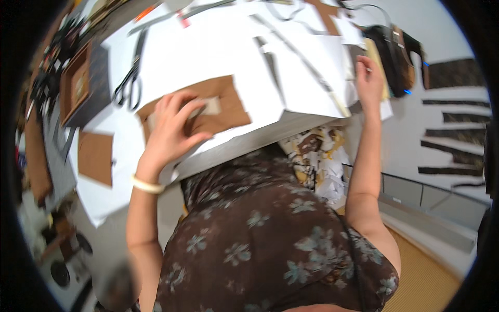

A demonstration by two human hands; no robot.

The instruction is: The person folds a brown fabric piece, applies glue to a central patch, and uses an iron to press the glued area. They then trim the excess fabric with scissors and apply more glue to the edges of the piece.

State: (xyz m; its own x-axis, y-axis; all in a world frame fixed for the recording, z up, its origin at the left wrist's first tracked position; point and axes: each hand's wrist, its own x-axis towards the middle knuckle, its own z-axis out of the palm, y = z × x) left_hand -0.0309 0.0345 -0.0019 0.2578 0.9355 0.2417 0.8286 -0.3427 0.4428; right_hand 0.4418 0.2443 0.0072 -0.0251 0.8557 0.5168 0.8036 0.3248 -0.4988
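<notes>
My left hand (171,122), with a pale bracelet on its wrist, rests on a brown sheet of leather or fabric (228,106). Its fingers are bent but apart, and the thumb stands away from them. A beige patch (212,106) shows on the sheet beside the fingers. Over at the table's right end, my right hand (369,83) is raised near a yellowish strip (377,65). Its fingers curl inward with the tips close together; whatever they hold is too small to make out.
Black-handled scissors (130,86) lie left of the sheet, near an open-topped box (78,86). A smaller brown piece (96,156) is at the table's left. A long metal ruler (301,60) crosses the white tabletop. Scraps (322,161) fill the space below the right edge. A black bag (387,57) stands far right.
</notes>
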